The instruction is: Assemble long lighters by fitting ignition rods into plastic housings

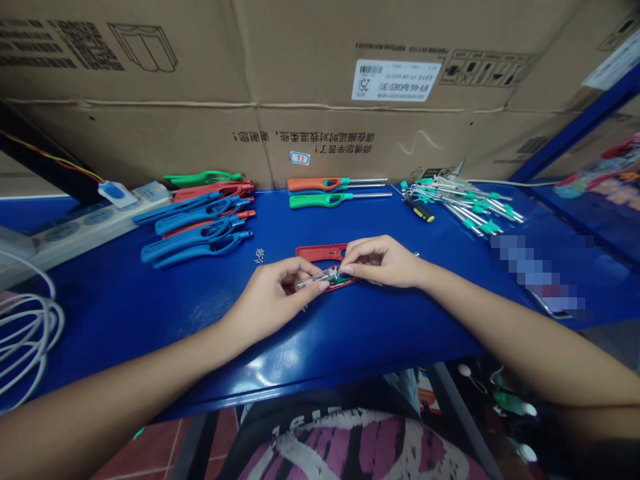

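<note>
Near the middle of the blue table, my left hand point(280, 293) holds a small clear tube-like part point(316, 278) between thumb and fingers. My right hand point(383, 261) is closed in a pinch at the right end of that part; what its fingertips grip is too small to name. Under my fingers lies a red casing half point(345, 285) with a green piece in it, partly covered by both hands. Just behind, another red casing half point(320, 252) rests on the table, its right end hidden by my right hand.
Blue, red and green lighter casings point(200, 217) lie at the left beside a power strip point(95, 223). Behind are two long lighters point(315, 200). To the right are a screwdriver point(420, 210), metal rods with green parts point(470, 203) and a blurred phone-like object point(545, 277).
</note>
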